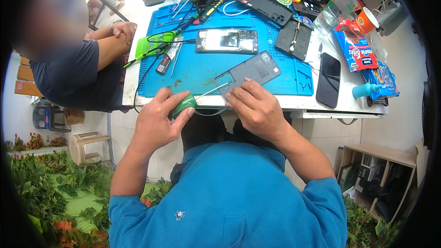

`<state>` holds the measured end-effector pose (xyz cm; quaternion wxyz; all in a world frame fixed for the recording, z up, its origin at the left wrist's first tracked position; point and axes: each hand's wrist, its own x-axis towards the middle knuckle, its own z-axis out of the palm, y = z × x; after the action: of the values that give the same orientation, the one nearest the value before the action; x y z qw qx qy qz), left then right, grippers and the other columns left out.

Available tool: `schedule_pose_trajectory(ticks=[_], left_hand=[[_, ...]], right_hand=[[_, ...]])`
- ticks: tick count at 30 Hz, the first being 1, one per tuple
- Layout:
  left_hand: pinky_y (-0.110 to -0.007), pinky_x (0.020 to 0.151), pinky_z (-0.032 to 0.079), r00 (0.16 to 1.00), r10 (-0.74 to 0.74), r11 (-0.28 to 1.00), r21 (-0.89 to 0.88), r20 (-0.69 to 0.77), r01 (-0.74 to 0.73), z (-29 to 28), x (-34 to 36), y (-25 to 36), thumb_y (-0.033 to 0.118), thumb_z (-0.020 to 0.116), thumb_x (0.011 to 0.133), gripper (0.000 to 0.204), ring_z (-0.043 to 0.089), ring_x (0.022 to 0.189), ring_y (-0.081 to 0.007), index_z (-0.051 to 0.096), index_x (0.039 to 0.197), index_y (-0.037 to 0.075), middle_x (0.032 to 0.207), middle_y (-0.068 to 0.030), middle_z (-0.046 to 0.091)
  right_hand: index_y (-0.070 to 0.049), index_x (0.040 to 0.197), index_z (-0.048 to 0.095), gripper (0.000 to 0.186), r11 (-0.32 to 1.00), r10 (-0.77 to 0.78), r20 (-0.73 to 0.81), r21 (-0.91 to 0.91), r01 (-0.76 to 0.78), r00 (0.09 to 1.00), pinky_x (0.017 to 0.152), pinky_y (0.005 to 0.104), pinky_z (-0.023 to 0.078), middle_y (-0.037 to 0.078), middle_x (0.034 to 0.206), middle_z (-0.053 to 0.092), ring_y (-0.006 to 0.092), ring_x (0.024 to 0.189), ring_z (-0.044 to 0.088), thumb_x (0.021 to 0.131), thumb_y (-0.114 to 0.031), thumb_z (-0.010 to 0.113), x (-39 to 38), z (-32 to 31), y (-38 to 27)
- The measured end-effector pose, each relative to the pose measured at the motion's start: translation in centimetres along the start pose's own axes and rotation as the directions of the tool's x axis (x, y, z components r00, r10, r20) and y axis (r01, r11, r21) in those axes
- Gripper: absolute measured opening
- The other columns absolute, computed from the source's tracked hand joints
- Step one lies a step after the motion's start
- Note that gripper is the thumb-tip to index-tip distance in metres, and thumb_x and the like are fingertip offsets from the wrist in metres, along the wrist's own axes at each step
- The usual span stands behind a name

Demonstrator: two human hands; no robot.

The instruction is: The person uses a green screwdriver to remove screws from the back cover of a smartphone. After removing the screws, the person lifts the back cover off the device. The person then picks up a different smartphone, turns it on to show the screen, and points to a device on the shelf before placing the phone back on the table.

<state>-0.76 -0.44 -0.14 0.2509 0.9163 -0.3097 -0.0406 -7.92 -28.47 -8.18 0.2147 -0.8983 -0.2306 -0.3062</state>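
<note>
The white worktop [130,89] is carrying a blue mat [285,81]; right of the mat, a black phone [328,80] is lying, and a teal bottle [364,90] and red packet [353,48] are resting nearby.

The person wears a plain teal-blue shirt [257,188] of soft-looking cloth, with shallow folds across the front and deeper creases near the armpits. A small white embroidered emblem [179,215], picked out with darker lines, sits on the left chest; its exact figure is too small to tell. Down the middle of the chest runs a stitched rectangular panel [235,232] in the same blue. The left sleeve [133,216] and right sleeve [324,202] are short and loose, matching the body of the garment. Below the hem show black trousers [202,128], their details lost in shadow.
</note>
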Motion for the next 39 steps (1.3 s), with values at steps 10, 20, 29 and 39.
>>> schedule_pose_trajectory(ticks=[10, 20, 29, 39], left_hand=[[-0.043, 0.077, 0.057, 0.998, -0.026, 1.000, -0.001, -0.055, 0.026, -0.3, -0.2, -0.5, 0.026, 0.083, 0.101, 0.038, 0.070, 0.086, -0.0333, 0.081, 0.133, 0.006, 0.099, -0.0156, 0.068], [-0.042, 0.079, 0.057, 0.995, -0.067, 0.998, 0.004, -0.079, 0.067, -0.4, -1.1, -1.4, 0.027, 0.084, 0.101, 0.039, 0.072, 0.089, -0.0338, 0.080, 0.133, 0.004, 0.101, -0.0168, 0.070], [-0.043, 0.081, 0.058, 0.999, -0.026, 0.999, -0.021, -0.040, 0.025, -0.6, -1.4, -0.9, 0.024, 0.085, 0.099, 0.039, 0.073, 0.090, -0.0343, 0.080, 0.133, 0.005, 0.102, -0.0168, 0.070], [-0.043, 0.078, 0.058, 0.997, -0.032, 0.999, 0.014, -0.067, 0.033, -0.7, -1.3, -0.9, 0.027, 0.084, 0.100, 0.039, 0.072, 0.087, -0.0342, 0.081, 0.132, 0.005, 0.101, -0.0160, 0.070]], right_hand=[[0.001, 0.115, 0.081, 0.025, 1.000, 0.011, -0.001, 0.009, -0.011, 1.000, 0.110, 0.0517, 0.062, 0.012, 0.113, 0.076, 0.0304, 0.109, 0.073, 0.093, -0.012, 0.082, 0.0, 0.0, -0.1], [0.001, 0.112, 0.081, 0.021, 1.000, 0.010, -0.026, -0.018, -0.010, 1.000, 0.111, 0.0514, 0.061, 0.013, 0.115, 0.077, 0.0321, 0.119, 0.076, 0.096, -0.013, 0.081, -0.2, 0.4, -0.2], [0.000, 0.117, 0.077, 0.030, 0.999, 0.045, -0.014, 0.011, -0.045, 0.999, 0.114, 0.0532, 0.059, 0.016, 0.122, 0.074, 0.0356, 0.124, 0.073, 0.095, -0.021, 0.084, -0.6, -0.6, -0.2], [-0.003, 0.125, 0.072, 0.037, 0.991, 0.132, 0.086, -0.035, -0.129, 0.988, 0.119, 0.0556, 0.052, 0.021, 0.129, 0.069, 0.0419, 0.131, 0.065, 0.097, -0.023, 0.082, 0.4, -1.0, -0.3]])
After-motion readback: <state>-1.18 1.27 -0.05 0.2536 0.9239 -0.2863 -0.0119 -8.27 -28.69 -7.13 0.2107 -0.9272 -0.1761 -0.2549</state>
